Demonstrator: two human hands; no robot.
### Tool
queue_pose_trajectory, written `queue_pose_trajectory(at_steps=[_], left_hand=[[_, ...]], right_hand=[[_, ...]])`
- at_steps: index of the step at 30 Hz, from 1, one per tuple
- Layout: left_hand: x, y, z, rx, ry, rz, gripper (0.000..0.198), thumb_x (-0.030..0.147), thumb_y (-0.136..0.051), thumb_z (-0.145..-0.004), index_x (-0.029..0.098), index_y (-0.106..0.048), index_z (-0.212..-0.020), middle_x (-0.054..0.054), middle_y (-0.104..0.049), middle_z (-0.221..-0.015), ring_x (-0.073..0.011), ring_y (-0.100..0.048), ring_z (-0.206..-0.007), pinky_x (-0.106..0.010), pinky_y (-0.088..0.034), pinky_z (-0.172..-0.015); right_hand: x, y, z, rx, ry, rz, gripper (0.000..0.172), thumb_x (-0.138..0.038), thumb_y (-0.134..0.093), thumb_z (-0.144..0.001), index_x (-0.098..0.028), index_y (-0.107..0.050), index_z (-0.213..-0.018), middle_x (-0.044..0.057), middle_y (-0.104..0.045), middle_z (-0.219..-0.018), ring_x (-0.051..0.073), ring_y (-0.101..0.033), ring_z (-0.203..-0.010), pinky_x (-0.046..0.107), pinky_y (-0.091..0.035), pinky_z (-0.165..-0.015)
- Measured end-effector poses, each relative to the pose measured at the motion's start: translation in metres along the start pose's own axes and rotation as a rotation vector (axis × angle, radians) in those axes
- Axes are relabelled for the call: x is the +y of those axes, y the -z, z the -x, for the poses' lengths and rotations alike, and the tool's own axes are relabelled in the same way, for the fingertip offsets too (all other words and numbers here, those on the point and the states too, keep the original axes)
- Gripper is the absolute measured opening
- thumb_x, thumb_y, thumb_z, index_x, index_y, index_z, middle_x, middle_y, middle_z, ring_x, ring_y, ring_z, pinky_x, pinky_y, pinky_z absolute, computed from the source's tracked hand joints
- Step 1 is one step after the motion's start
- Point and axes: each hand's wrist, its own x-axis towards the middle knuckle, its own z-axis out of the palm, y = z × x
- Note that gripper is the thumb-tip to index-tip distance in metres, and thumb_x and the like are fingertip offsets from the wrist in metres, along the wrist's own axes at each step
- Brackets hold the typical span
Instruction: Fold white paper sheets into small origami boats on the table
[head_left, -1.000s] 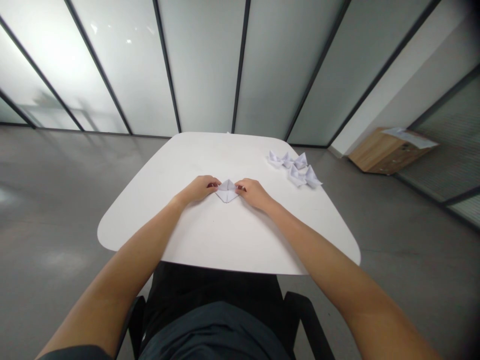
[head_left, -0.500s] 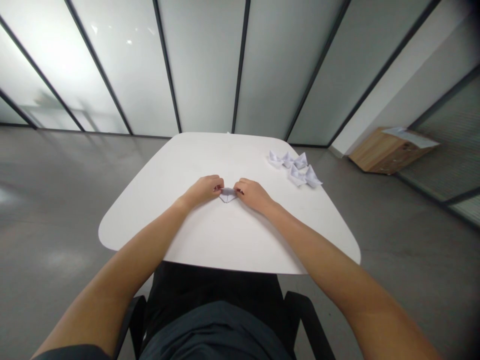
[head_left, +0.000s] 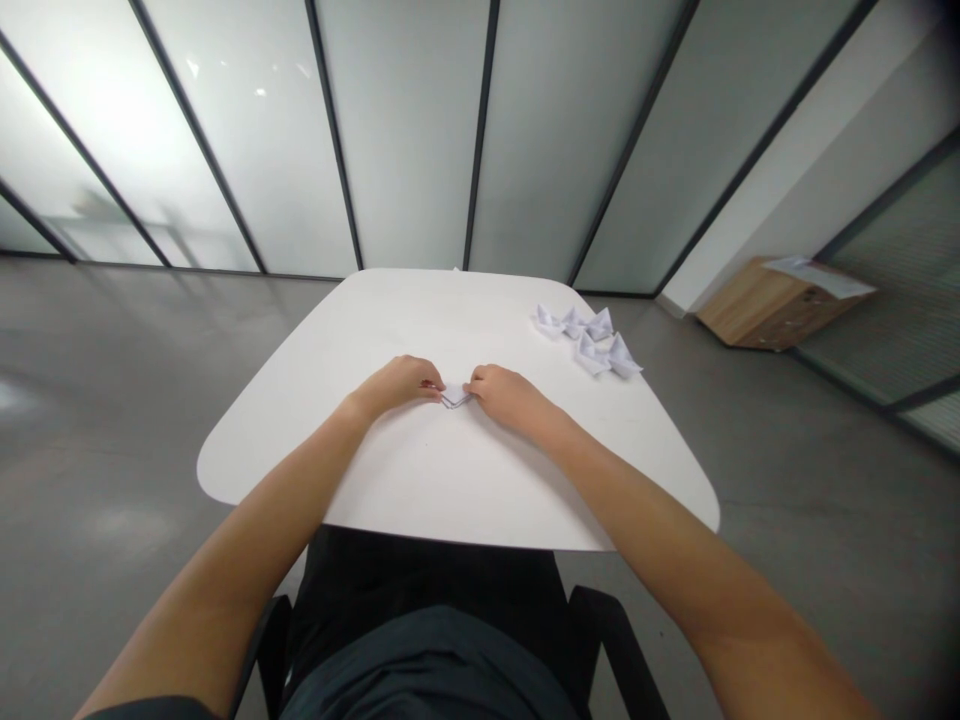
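Note:
A small piece of folded white paper (head_left: 454, 394) is held just above or against the white table (head_left: 360, 490), near its middle. My left hand (head_left: 409, 379) pinches its left corner between thumb and fingers. On the other side my right hand (head_left: 499, 388) grips the right corner, fingers closed. The paper's lower edges form a shallow V pointing toward me, and its layered edges show there. Both corners are hidden under my fingertips. Several folded white paper boats (head_left: 592, 350) stand grouped on the table, to the right of and beyond my right hand.
Frosted glass panels (head_left: 409, 130) with dark frames rise behind the table. A wooden cabinet (head_left: 776, 300) with a white sheet on top stands on the floor at the right. Below the table's near edge are my lap and the black chair armrests (head_left: 611, 620).
My fingers have shifted their hold on the folded paper. Its shape between them has changed from a wider flap to a smaller V. The paper boats have stayed in place.

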Motion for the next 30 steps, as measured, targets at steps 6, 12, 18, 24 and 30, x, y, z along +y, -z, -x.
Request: queue_pose_trajectory(at_steps=[6, 12, 18, 24, 30], left_hand=[[-0.002, 0.000, -0.002, -0.033, -0.020, -0.015, 0.015, 0.026, -0.072, -0.093, 0.022, -0.083, -0.102, -0.005, -0.082, -0.111, -0.0204, -0.075, -0.102, -0.029, -0.051, -0.093], [0.001, -0.003, -0.002, -0.011, -0.084, -0.045, 0.015, 0.026, -0.069, -0.095, 0.022, -0.083, -0.098, -0.006, -0.082, -0.111, -0.0206, -0.075, -0.101, -0.031, -0.052, -0.096], [0.015, 0.003, 0.003, -0.023, -0.078, -0.104, 0.024, 0.022, -0.062, -0.097, 0.025, -0.082, -0.111, -0.005, -0.081, -0.112, -0.0200, -0.074, -0.100, -0.029, -0.052, -0.090], [0.041, 0.004, 0.005, -0.056, -0.029, -0.241, 0.025, 0.027, -0.062, -0.097, 0.023, -0.083, -0.111, -0.009, -0.079, -0.112, -0.0238, -0.073, -0.094, -0.033, -0.052, -0.084], [0.047, -0.003, 0.000, -0.071, 0.044, -0.226, 0.016, 0.031, -0.071, -0.095, 0.020, -0.082, -0.099, -0.012, -0.078, -0.113, -0.0260, -0.073, -0.096, -0.034, -0.052, -0.085]], right_hand=[[-0.002, 0.004, 0.004, 0.000, 0.039, 0.035, 0.026, -0.017, -0.057, -0.103, -0.017, -0.081, -0.113, 0.017, -0.072, -0.117, 0.030, -0.065, -0.108, 0.035, -0.048, -0.083], [0.007, -0.006, -0.003, 0.026, 0.089, 0.001, 0.019, -0.029, -0.066, -0.103, -0.019, -0.083, -0.099, 0.015, -0.075, -0.109, 0.028, -0.065, -0.105, 0.034, -0.046, -0.087], [0.004, -0.006, 0.000, 0.037, 0.074, -0.009, 0.025, -0.029, -0.060, -0.106, -0.027, -0.082, -0.118, 0.011, -0.077, -0.115, 0.025, -0.067, -0.100, 0.032, -0.043, -0.082], [-0.007, -0.002, 0.003, 0.021, 0.105, 0.038, 0.034, -0.017, -0.054, -0.105, -0.025, -0.080, -0.125, 0.012, -0.077, -0.120, 0.027, -0.067, -0.106, 0.033, -0.044, -0.085], [-0.013, -0.006, -0.001, 0.010, 0.128, 0.021, 0.036, -0.014, -0.049, -0.105, -0.018, -0.082, -0.118, 0.016, -0.076, -0.121, 0.029, -0.066, -0.109, 0.038, -0.048, -0.091]])
